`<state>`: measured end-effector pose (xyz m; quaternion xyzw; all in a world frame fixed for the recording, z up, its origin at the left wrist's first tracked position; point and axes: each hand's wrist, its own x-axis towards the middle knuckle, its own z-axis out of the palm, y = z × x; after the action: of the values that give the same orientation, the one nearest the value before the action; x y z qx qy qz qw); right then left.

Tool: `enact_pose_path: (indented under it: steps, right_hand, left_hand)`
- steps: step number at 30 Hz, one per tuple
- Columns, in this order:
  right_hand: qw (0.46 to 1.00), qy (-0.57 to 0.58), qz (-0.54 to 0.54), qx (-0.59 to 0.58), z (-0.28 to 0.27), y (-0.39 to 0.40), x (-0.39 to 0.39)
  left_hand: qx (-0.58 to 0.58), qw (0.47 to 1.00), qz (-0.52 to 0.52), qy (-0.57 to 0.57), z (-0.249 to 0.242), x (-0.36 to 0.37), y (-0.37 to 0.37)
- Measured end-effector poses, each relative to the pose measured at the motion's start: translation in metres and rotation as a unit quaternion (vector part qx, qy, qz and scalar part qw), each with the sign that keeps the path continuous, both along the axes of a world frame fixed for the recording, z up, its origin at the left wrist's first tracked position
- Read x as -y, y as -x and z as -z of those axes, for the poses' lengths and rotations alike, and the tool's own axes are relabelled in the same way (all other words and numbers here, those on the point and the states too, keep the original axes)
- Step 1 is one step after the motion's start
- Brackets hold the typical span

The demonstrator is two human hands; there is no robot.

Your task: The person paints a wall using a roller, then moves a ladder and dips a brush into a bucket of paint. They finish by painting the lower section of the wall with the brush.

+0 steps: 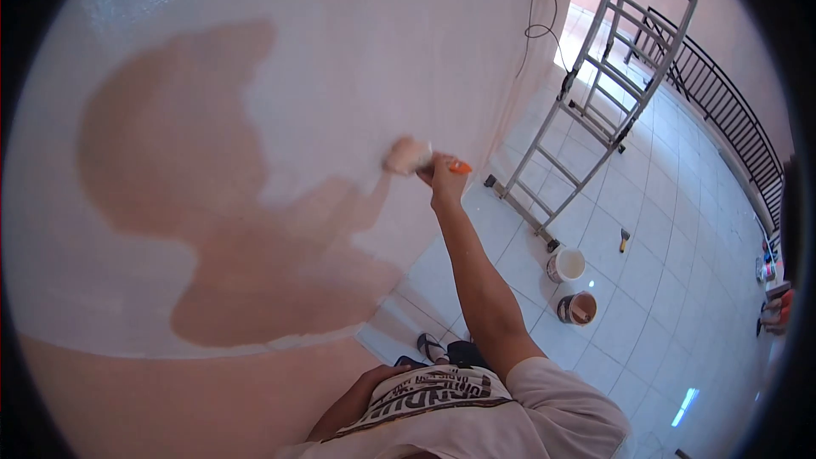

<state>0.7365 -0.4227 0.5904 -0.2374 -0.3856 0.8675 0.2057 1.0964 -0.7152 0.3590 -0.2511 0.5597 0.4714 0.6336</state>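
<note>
From where I stand, the person's right hand point(444, 172) is up at the pale pink wall point(340, 68), arm stretched out, its fingers closed around a brush point(410, 155) with an orange handle end point(460, 167). The brush's wide head is at the wall, right where the arm's shadow point(340, 212) ends, though it is blurred. The left hand point(393, 371) is down by the waist, mostly hidden, and I can't tell whether its grip is spread or pressed together, or holding anything. The most noticeable writing is on the light shirt point(552, 412): big dark block letters, with "ANDU" roughly readable and the rest lost in the folds. On the white tiled floor point(620, 263) stand a white bucket point(566, 265) and, just beside it, a dark-sided bucket point(577, 308) with something brownish inside; their markings are too small to read. A tool with a yellow handle point(624, 240) lies on the tiles near them. A metal ladder point(595, 102) stands beyond the buckets, a thin black cable point(544, 30) hangs along the wall, and a dark railing point(722, 89) curves behind.
</note>
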Motion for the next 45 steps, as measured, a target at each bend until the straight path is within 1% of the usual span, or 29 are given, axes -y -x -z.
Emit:
enact_pose_path:
  steps: [1, 3, 4, 5, 6, 7, 8, 9, 10, 11, 12, 14, 15, 16, 17, 20, 22, 24, 25, 27, 28, 29, 30, 33, 36, 40, 42, 43, 45]
  right_hand:
    - [1.000, -0.016, 0.004, 0.022, 0.008, -0.001, 0.001]
    - [0.996, -0.050, 0.010, 0.070, 0.014, 0.000, 0.005]
    - [0.997, -0.079, 0.015, 0.021, 0.000, 0.009, 0.007]
    - [0.994, -0.109, 0.018, -0.025, -0.030, 0.021, 0.009]
    - [0.989, -0.100, 0.047, -0.097, -0.083, 0.024, 0.013]
    - [0.975, -0.152, 0.030, -0.160, -0.132, 0.029, 0.009]
    - [0.957, -0.164, 0.054, -0.232, -0.171, 0.042, 0.002]
    - [0.940, -0.145, 0.075, -0.299, -0.210, 0.051, -0.007]
    - [0.925, -0.088, 0.015, -0.370, -0.256, 0.030, -0.016]
    - [0.917, -0.083, 0.000, -0.389, -0.284, 0.015, -0.028]
    - [0.910, -0.075, -0.015, -0.407, -0.305, 0.002, -0.042]
    - [0.894, -0.052, -0.040, -0.443, -0.312, -0.016, -0.072]
    - [0.888, -0.068, -0.029, -0.455, -0.295, -0.024, -0.087]
    - [0.886, -0.137, 0.010, -0.443, -0.254, -0.024, -0.107]
    - [0.902, -0.119, 0.006, -0.415, -0.220, -0.039, -0.120]
    - [0.976, -0.036, 0.073, -0.201, -0.070, -0.099, -0.163]
    - [0.992, -0.005, 0.094, -0.085, 0.055, -0.156, -0.190]
    - [0.981, 0.028, 0.179, 0.065, 0.173, -0.231, -0.211]
    - [0.961, 0.067, 0.224, 0.148, 0.225, -0.268, -0.225]
    - [0.932, 0.079, 0.297, 0.192, 0.314, -0.352, -0.251]
    - [0.917, 0.062, 0.308, 0.245, 0.318, -0.383, -0.262]
    - [0.908, 0.048, 0.337, 0.246, 0.340, -0.412, -0.275]
    - [0.900, 0.061, 0.329, 0.280, 0.343, -0.436, -0.291]
    - [0.877, 0.049, 0.370, 0.304, 0.361, -0.480, -0.332]
    - [0.871, 0.033, 0.374, 0.317, 0.390, -0.512, -0.374]
    - [0.860, 0.025, 0.386, 0.333, 0.428, -0.529, -0.420]
    - [0.847, -0.023, 0.406, 0.343, 0.455, -0.542, -0.436]
    - [0.841, -0.015, 0.399, 0.366, 0.470, -0.549, -0.449]
    - [0.831, -0.004, 0.436, 0.345, 0.483, -0.544, -0.463]
  left_hand:
    - [-0.007, 1.000, 0.002, -0.002, 0.002, 0.005, 0.007]
    - [-0.039, 0.997, 0.072, 0.008, 0.028, 0.013, 0.013]
    - [-0.052, 0.993, 0.104, 0.012, 0.038, 0.014, 0.011]
    - [-0.053, 0.991, 0.123, 0.029, 0.037, 0.013, 0.007]
    - [-0.052, 0.987, 0.142, 0.046, 0.034, 0.012, 0.007]
    - [-0.054, 0.983, 0.161, 0.063, 0.032, 0.010, 0.011]
    - [-0.055, 0.983, 0.163, 0.066, 0.026, 0.010, 0.011]
    - [-0.052, 0.982, 0.166, 0.068, 0.021, 0.010, 0.008]
    - [-0.050, 0.982, 0.167, 0.070, 0.015, 0.008, 0.005]
    - [-0.032, 0.991, 0.122, 0.047, 0.015, 0.007, 0.000]
    - [-0.017, 0.995, 0.095, 0.029, 0.046, 0.016, -0.012]
    - [0.010, 0.995, 0.102, 0.014, 0.015, 0.002, -0.005]
    - [-0.014, 0.994, 0.104, 0.017, 0.018, 0.002, -0.011]
    - [-0.039, 0.993, 0.108, 0.018, 0.026, 0.000, -0.016]
    - [-0.065, 0.991, 0.114, 0.017, 0.033, -0.003, -0.017]
    - [-0.049, 0.982, 0.175, 0.057, 0.007, -0.029, -0.015]
    - [-0.043, 0.976, 0.204, 0.057, 0.012, -0.042, -0.021]
    - [-0.044, 0.962, 0.264, 0.062, 0.016, -0.061, -0.023]
    - [-0.047, 0.949, 0.305, 0.066, 0.014, -0.073, -0.022]
    - [-0.048, 0.924, 0.374, 0.068, 0.005, -0.100, -0.018]
    - [-0.052, 0.911, 0.403, 0.072, 0.007, -0.114, -0.015]
    - [-0.054, 0.896, 0.434, 0.075, 0.010, -0.129, -0.016]
    - [-0.053, 0.881, 0.464, 0.077, 0.014, -0.141, -0.022]
    - [-0.026, 0.829, 0.548, 0.106, 0.041, -0.177, -0.039]
    - [0.015, 0.752, 0.632, 0.187, 0.043, -0.222, -0.042]
    - [-0.018, 0.730, 0.628, 0.271, 0.065, -0.237, -0.057]
    - [-0.029, 0.727, 0.616, 0.303, 0.066, -0.253, -0.055]
    - [-0.027, 0.718, 0.616, 0.324, 0.070, -0.258, -0.056]
    - [-0.019, 0.706, 0.615, 0.349, 0.081, -0.264, -0.060]
